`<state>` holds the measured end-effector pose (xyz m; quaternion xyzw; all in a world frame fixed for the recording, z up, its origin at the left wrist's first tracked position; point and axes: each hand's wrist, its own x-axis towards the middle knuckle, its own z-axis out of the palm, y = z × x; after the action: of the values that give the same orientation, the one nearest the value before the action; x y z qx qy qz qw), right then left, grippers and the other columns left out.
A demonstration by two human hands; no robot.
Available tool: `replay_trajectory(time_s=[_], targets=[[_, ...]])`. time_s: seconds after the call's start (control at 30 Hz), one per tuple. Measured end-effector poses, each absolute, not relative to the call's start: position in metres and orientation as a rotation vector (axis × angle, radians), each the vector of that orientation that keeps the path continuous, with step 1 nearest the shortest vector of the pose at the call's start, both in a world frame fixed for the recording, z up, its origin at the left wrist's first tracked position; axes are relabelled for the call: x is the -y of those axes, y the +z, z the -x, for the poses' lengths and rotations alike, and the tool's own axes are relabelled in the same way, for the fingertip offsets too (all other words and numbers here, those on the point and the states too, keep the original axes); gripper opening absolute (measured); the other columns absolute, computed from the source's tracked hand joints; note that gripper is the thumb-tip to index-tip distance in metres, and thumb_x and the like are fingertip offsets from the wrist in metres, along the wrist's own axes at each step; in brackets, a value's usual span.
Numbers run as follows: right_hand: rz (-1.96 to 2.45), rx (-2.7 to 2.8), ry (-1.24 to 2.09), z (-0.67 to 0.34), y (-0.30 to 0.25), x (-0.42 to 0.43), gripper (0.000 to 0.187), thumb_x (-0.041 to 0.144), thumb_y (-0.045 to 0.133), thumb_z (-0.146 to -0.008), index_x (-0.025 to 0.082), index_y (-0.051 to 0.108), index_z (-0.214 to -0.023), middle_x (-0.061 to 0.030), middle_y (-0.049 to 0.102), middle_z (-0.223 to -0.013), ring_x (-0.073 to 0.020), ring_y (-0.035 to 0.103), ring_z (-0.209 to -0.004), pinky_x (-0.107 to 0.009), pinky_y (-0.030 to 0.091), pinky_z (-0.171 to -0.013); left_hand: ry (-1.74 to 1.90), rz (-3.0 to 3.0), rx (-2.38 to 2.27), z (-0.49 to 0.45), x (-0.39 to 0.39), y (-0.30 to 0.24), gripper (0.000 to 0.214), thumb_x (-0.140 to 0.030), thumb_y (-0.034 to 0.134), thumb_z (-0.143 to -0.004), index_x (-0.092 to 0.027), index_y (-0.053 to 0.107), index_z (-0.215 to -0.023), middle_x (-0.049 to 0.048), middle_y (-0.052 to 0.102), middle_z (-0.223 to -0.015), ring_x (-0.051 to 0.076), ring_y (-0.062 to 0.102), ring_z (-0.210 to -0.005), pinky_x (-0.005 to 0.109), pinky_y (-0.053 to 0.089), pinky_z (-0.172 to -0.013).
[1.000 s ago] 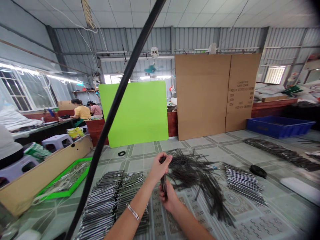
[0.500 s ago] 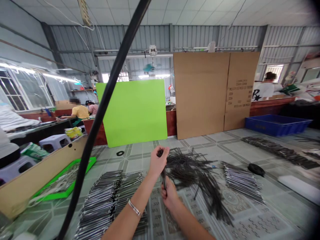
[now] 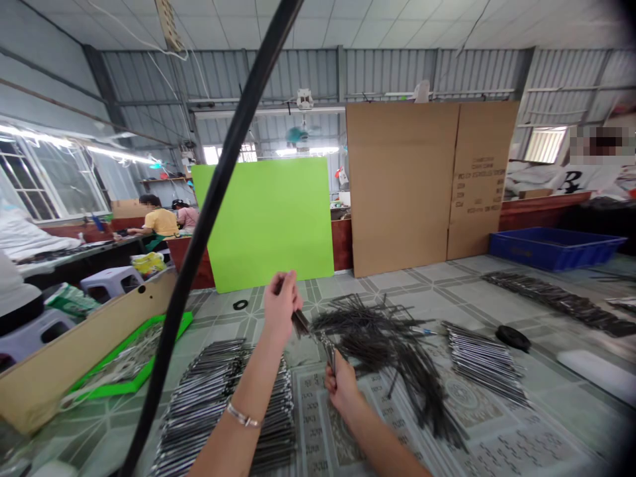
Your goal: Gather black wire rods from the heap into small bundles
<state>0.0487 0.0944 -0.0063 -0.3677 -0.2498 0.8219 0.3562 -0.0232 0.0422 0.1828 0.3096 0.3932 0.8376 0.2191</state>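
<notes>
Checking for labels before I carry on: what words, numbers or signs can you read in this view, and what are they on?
"R": on the white T-shirt of a person at the far right.
Printed block of several lines: on the cardboard sheet, too blurred to read.
Marking: on the side of the blue plastic crate, too blurred to read.

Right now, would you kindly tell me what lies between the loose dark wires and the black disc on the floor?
In the head view, a neat stack of metal rods and a small blue-tipped item lie between the loose dark wires and the black disc.
</notes>
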Motion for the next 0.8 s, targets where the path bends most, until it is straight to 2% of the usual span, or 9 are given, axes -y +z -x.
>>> replay_trajectory(time_s=[0.13, 0.27, 0.47, 0.6, 0.7, 0.8], targets=[[0.932, 0.697, 2.116, -0.048, -0.002, -0.093, 0.038, 0.042, 0.056, -0.074, 0.017, 0.037, -0.052, 0.0079, 0.04, -0.034, -0.001, 0.023, -0.024, -0.012, 0.011, -0.028, 2.418, -0.496, -0.852, 0.046, -0.018, 0.159, 0.039, -0.037, 0.068, -0.064, -0.019, 0.035, -0.058, -0.0136, 0.028, -0.035, 0.002, 0.022, -0.026, 0.015, 0.023, -0.03], [0.88, 0.618, 2.272, -0.047, 0.005, -0.081, 0.037, 0.04, 0.055, -0.076, 0.017, 0.039, -0.053, 0.0084, 0.038, -0.034, -0.0005, 0.022, -0.024, -0.012, 0.009, -0.028, 2.559, -0.289, -0.8, 0.057, -0.016, 0.129, 0.039, -0.038, 0.066, -0.065, -0.019, 0.033, -0.057, -0.0136, 0.025, -0.034, 0.002, 0.02, -0.026, 0.015, 0.02, -0.03], [0.779, 0.625, 2.378, -0.05, 0.007, -0.07, 0.03, 0.038, 0.058, -0.075, 0.014, 0.05, -0.057, 0.0096, 0.033, -0.033, 0.0, 0.021, -0.024, -0.012, 0.008, -0.028, 2.601, -0.358, -0.955, 0.056, -0.036, 0.095, 0.045, -0.046, 0.067, -0.062, -0.019, 0.033, -0.056, -0.013, 0.03, -0.035, 0.002, 0.023, -0.026, 0.015, 0.021, -0.029], [0.779, 0.724, 2.373, -0.05, 0.004, -0.071, 0.026, 0.036, 0.054, -0.078, 0.013, 0.058, -0.065, 0.0096, 0.032, -0.032, -0.0008, 0.021, -0.025, -0.012, 0.008, -0.028, 2.639, -0.402, -1.015, 0.058, -0.044, 0.086, 0.045, -0.047, 0.066, -0.064, -0.019, 0.032, -0.056, -0.0127, 0.03, -0.036, 0.002, 0.025, -0.027, 0.015, 0.022, -0.029], [0.826, 0.735, 2.404, -0.048, 0.003, -0.072, 0.026, 0.034, 0.051, -0.08, 0.012, 0.058, -0.068, 0.0099, 0.031, -0.032, -0.0008, 0.02, -0.025, -0.012, 0.007, -0.028, 2.582, -0.413, -1.023, 0.056, -0.05, 0.081, 0.045, -0.047, 0.067, -0.064, -0.019, 0.032, -0.056, -0.0128, 0.03, -0.036, 0.002, 0.024, -0.027, 0.015, 0.021, -0.029], [0.809, 0.763, 2.424, -0.047, 0.003, -0.07, 0.026, 0.031, 0.053, -0.079, 0.012, 0.056, -0.062, 0.0095, 0.031, -0.033, -0.0006, 0.02, -0.026, -0.012, 0.007, -0.029, 2.539, -0.415, -1.028, 0.053, -0.055, 0.078, 0.044, -0.045, 0.069, -0.061, -0.02, 0.033, -0.058, -0.0132, 0.031, -0.036, 0.002, 0.023, -0.027, 0.015, 0.021, -0.029]])
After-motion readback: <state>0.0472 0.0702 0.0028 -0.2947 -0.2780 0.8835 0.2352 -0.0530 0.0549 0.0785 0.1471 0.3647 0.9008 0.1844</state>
